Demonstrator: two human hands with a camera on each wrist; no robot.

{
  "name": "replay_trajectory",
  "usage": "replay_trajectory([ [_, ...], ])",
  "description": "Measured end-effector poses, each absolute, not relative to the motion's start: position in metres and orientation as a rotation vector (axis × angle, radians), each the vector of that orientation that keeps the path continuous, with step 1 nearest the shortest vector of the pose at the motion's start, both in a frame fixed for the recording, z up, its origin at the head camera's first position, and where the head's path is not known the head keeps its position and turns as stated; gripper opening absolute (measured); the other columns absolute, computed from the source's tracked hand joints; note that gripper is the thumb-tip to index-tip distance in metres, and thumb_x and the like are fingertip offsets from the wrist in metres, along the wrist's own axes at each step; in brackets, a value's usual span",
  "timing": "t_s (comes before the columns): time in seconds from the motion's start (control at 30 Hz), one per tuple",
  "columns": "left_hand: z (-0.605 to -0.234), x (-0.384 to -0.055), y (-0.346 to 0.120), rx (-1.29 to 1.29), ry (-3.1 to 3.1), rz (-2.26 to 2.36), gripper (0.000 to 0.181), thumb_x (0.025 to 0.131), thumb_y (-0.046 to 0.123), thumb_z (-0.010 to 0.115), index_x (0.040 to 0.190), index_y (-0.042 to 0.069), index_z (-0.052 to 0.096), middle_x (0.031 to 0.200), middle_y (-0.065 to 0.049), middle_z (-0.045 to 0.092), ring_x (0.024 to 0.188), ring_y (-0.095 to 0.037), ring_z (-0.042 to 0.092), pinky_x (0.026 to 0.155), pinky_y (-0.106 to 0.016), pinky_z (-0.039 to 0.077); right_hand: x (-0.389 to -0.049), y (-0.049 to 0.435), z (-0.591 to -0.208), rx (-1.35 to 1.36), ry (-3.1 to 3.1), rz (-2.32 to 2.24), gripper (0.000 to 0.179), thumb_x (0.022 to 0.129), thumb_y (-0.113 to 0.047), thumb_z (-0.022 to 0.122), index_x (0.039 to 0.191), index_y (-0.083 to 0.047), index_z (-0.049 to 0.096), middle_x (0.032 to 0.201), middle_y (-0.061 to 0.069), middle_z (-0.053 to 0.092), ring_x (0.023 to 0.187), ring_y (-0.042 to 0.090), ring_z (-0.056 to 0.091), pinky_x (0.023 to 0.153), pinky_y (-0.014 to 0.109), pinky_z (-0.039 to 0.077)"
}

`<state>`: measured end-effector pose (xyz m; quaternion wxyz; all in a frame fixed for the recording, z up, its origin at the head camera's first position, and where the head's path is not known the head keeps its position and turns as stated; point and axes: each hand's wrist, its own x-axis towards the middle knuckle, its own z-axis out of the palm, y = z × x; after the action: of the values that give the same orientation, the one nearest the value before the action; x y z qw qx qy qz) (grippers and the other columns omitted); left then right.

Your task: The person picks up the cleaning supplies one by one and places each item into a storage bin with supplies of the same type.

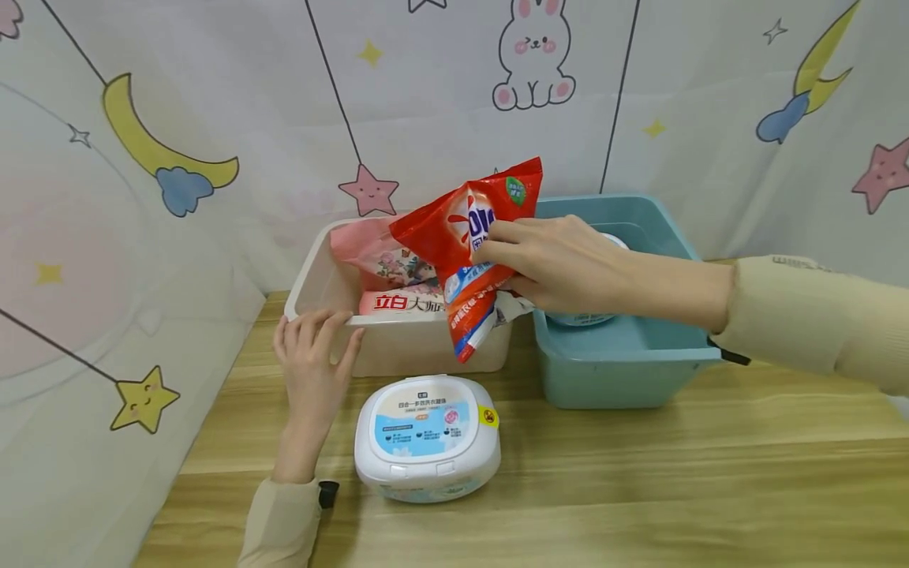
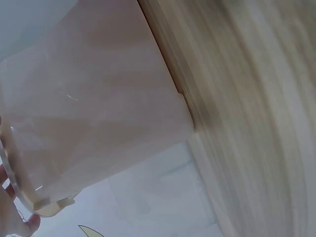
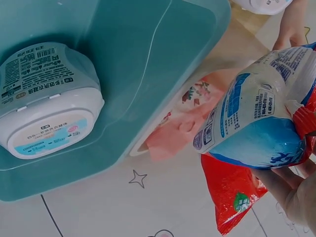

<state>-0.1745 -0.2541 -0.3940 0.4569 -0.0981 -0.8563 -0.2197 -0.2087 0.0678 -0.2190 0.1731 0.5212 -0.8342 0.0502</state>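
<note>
Sleeve [image 1: 817, 323], red bag [image 1: 460, 251], steep long axis, corner downward

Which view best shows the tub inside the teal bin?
Right wrist: nothing covers the tub, lid and printed side showing. In the head view, the right hand hides much of it; left wrist shows none.

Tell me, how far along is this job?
Apparently done: pink bags lie in the white bin, a tub in the teal bin. In hand: the right hand grips a red bag. Probably left: placing that bag, and perhaps the other tub, standing on the table.
</note>
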Motion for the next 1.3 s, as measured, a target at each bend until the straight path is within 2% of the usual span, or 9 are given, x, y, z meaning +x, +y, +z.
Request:
replay_trajectory([
  [0.4,-0.392,-0.175,-0.256,-0.232,-2.115,-0.548,0.026,0.081,0.016,0.076,0.104,0.006,0.068,0.105,-0.015,0.061,0.106,-0.036,0.049,0.110,-0.062,0.019,-0.226,0.051,-0.221,1.458,-2.373,0.173,0.030,0.084,-0.019,0.072,0.111,-0.012,0.063,0.103,0.007,0.064,0.091,0.021,0.063,0.073,0.036,0.058],
  [1.3,-0.393,-0.174,-0.256,-0.228,-2.156,-0.525,0.026,0.085,0.021,0.073,0.106,0.008,0.067,0.107,-0.014,0.061,0.108,-0.034,0.049,0.110,-0.062,0.019,-0.259,0.034,-0.238,1.360,-2.481,0.280,0.030,0.085,-0.022,0.072,0.111,-0.010,0.062,0.111,0.008,0.065,0.094,0.024,0.063,0.078,0.038,0.058],
])
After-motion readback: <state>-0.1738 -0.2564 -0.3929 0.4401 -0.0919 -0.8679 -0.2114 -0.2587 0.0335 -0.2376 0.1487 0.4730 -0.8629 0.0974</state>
